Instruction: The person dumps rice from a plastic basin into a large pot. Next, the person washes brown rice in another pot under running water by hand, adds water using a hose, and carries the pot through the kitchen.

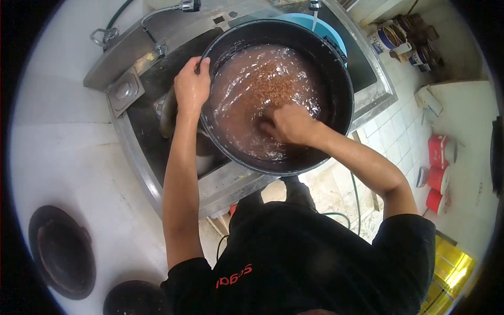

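Observation:
A large black pot (344, 100) sits over the metal sink, filled with cloudy reddish-brown water. Brown grains (273, 84) show near the middle of the water. My left hand (192, 86) grips the pot's left rim, with the fingers closed round its edge. My right hand (291, 123) dips into the water at the pot's centre-right; its fingertips are under the surface and blurred, so what they hold, if anything, is hidden.
Behind the pot, water runs from a tap (315, 6) into a blue basin (335, 38). Another curved faucet (152, 38) stands at the upper left. Red containers (437, 178) and stained cans (387, 38) are at the right. Dark round lids (63, 252) lie at lower left.

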The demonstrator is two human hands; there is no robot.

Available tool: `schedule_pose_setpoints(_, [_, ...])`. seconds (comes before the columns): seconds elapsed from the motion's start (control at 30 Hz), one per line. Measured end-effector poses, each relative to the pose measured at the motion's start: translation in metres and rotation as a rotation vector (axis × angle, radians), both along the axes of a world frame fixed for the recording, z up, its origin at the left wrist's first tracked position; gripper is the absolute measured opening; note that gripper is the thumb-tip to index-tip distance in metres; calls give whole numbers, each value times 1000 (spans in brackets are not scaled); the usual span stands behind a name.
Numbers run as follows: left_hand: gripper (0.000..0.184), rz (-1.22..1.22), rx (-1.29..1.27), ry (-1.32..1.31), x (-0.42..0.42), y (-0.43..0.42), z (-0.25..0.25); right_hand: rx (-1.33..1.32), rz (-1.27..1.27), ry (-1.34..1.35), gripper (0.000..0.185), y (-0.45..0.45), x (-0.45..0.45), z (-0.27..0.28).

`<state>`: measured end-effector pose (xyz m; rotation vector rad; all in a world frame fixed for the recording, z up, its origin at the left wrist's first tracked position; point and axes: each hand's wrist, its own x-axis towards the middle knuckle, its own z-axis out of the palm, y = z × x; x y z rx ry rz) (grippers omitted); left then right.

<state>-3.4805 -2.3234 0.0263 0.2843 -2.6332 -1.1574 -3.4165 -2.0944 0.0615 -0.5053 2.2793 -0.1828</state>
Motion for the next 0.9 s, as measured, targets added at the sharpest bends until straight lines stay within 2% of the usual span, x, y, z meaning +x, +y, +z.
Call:
schedule_pose_setpoints(0.1, [34, 12, 25, -12, 1, 3, 3, -47, 40, 639, 61, 18, 5, -60])
schedule_pose_setpoints(0.2, [35, 2, -15, 32, 0, 4, 1, -133, 217, 210, 74, 15, 2, -66])
schedule_pose_setpoints(0.23, [36, 3, -11, 28, -1, 4, 0, -208, 228, 160, 61, 17, 11, -62])
schedule_pose_setpoints(0.33, [37, 2, -13, 27, -2, 2, -3, -388, 315, -220, 50, 13, 12, -39])
schedule_pose_setpoints(0.37, [38, -5, -24, 33, -2, 1, -4, -408, 274, -234, 36, 12, 19, -20])
schedule_pose_setpoints(0.47, [44, -46, 86, -14, -7, -5, -14, -499, 256, 103, 20, 31, 40, -10])
schedule_pose_setpoints(0.5, [48, -64, 143, -42, -11, -9, -19, -445, 163, 216, 15, 37, 46, 8])
schedule_pose_setpoints(0.57, [60, -116, 506, -224, -39, -30, -26, -239, -62, 337, 11, 54, 57, 24])
schedule_pose_setpoints(0.6, [67, -137, 687, -321, -42, -23, -7, -299, -188, 621, 11, 64, 66, 19])
schedule_pose_setpoints(0.63, [88, -45, 899, -365, -40, -19, 12, -363, -232, 906, 27, 80, 68, 18])
schedule_pose_setpoints(0.67, [91, -10, 966, -315, -52, -21, 16, -328, -347, 1031, 37, 87, 72, 23])
schedule_pose_setpoints(0.73, [98, 50, 1099, -216, -100, -30, 21, -278, -644, 1094, 56, 98, 75, 16])
schedule_pose_setpoints(0.83, [87, 229, 1291, -143, -160, -28, 23, -548, -942, 1054, 67, 99, 80, -23])
schedule_pose_setpoints(0.9, [71, 117, 1413, -116, -207, -51, 0, -743, -1112, 883, 66, 100, 80, -29])
